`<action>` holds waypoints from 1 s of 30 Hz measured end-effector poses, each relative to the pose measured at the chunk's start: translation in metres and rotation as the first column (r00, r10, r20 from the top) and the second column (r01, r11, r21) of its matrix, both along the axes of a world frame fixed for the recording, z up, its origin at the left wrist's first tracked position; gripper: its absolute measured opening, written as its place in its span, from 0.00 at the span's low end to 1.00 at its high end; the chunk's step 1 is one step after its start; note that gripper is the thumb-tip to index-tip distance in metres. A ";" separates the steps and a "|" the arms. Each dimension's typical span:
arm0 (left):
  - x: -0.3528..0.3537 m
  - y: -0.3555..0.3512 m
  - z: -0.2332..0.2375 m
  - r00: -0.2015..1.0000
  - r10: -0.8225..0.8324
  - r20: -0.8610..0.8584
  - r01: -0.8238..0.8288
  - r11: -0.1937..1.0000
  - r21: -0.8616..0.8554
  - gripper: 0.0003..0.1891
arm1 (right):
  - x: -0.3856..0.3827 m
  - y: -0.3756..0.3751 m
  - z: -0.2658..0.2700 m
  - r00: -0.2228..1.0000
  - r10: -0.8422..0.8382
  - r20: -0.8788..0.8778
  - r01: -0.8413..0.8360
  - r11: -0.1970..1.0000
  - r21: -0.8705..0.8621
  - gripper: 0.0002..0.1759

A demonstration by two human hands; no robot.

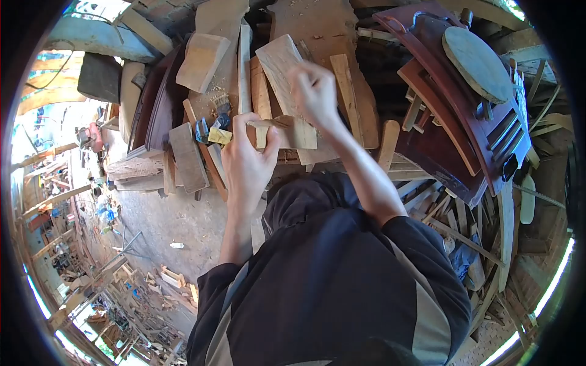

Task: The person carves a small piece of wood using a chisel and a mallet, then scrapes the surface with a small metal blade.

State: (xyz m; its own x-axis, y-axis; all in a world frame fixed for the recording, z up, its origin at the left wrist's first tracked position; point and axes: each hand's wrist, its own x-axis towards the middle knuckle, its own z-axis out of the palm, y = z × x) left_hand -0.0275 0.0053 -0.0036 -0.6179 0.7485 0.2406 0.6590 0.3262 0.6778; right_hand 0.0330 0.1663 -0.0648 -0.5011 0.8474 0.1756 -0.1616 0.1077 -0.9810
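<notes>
My left hand (247,161) is closed, its index finger and thumb pinching a small brown wooden piece (278,122) over the near end of a pale board. That board (282,64) lies on the bench and slants away from me. Over its right edge is my right hand (314,91), curled into a fist and slightly blurred; I cannot tell what is inside it. Left of my left hand are a yellow pad (220,135), a small blue object (201,130) and a dark-handled brush (222,107).
Wood blocks (202,61) and narrow strips (345,91) lie across the bench. Dark red furniture parts (439,79) are stacked at the right, topped by a round wooden disc (476,64). Scrap wood litters the concrete floor (162,213) at the lower left.
</notes>
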 end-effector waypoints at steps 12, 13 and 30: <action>-0.002 -0.001 0.001 1.000 -0.007 -0.004 0.007 1.000 -0.016 0.17 | -0.009 -0.005 -0.022 0.999 0.023 0.033 -0.025 0.998 0.055 0.14; -0.003 0.003 0.001 1.000 -0.002 -0.009 0.002 1.000 -0.003 0.17 | -0.007 -0.006 -0.020 0.993 0.058 0.100 -0.071 0.990 0.125 0.14; 0.000 0.001 0.001 1.000 0.003 -0.004 -0.003 1.000 -0.022 0.17 | 0.014 0.012 0.054 0.976 0.037 -0.213 -0.062 0.992 -0.112 0.19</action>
